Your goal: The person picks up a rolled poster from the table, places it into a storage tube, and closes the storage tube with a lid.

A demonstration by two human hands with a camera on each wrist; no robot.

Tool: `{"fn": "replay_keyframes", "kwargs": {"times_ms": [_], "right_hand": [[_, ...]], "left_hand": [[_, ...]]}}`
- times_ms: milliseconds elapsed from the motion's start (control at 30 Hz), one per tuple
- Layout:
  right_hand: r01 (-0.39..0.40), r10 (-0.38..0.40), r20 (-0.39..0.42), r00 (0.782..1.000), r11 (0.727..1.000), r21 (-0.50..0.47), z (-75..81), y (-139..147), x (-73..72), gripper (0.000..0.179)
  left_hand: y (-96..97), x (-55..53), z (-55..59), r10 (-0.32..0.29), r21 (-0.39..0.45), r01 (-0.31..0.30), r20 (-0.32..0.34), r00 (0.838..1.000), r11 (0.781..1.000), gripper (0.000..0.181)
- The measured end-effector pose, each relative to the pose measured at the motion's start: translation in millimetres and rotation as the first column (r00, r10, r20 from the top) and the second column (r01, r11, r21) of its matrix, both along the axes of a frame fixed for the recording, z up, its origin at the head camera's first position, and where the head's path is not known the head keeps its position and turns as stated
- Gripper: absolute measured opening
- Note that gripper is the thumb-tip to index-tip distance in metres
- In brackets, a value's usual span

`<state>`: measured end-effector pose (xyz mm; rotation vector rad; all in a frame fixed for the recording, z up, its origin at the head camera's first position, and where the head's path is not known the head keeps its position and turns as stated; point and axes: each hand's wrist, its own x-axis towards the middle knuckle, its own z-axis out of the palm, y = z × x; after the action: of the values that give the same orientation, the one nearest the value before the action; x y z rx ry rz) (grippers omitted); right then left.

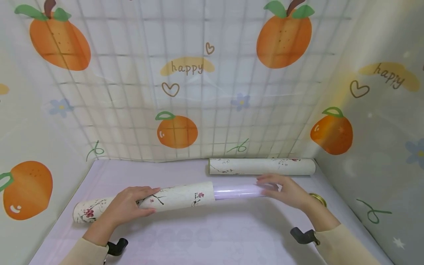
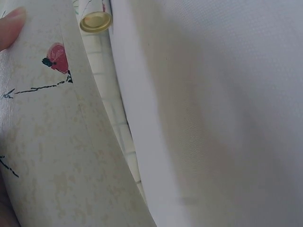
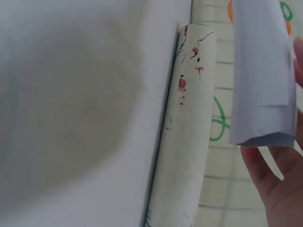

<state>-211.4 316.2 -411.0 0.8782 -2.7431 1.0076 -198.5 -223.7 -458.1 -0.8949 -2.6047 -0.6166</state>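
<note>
My left hand (image 1: 127, 206) grips a cream cardboard tube (image 1: 188, 197) printed with plum-blossom branches, held slantwise above the table. From the tube's right end sticks out a glossy pale lilac rolled sheet (image 1: 238, 191). At the free end of that roll, my right hand (image 1: 288, 189) has its thumb in front and its fingers over the top. In the right wrist view the roll's end (image 3: 265, 118) shows beside the fingers. The left wrist view has the tube's printed side (image 2: 71, 142) close up, with one fingertip (image 2: 12, 26) on it.
A second blossom-printed tube (image 1: 261, 166) lies along the back of the table (image 1: 185, 239); its gold end cap (image 2: 96, 22) shows in the left wrist view. A gold ring-shaped lid (image 1: 318, 199) lies behind the right wrist. Orange-patterned cloth (image 1: 212, 103) walls the back and sides.
</note>
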Motion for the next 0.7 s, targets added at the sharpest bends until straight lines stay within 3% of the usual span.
{"fn": "replay_keyframes", "kwargs": {"times_ms": [233,467,700], "right_hand": [[0.036,-0.036,-0.005,0.999,0.999,0.005,-13.6,4,1.2,0.032],[0.020,-0.021,-0.033,0.999,0.999,-0.029,-13.8,-1,4.0,0.031],[0.033,-0.032,0.018,0.999,0.999,-0.028,-13.8,-8,5.4,0.032]], "left_hand": [[2.7,2.1,1.1,-0.011,-0.003,0.011,-0.016,1.000,1.000,0.062],[3.8,3.0,1.4,-0.013,-0.001,0.013,-0.037,0.999,1.000,0.062],[5.1,2.7,-1.1,0.000,0.001,0.000,-0.028,1.000,1.000,0.062]]}}
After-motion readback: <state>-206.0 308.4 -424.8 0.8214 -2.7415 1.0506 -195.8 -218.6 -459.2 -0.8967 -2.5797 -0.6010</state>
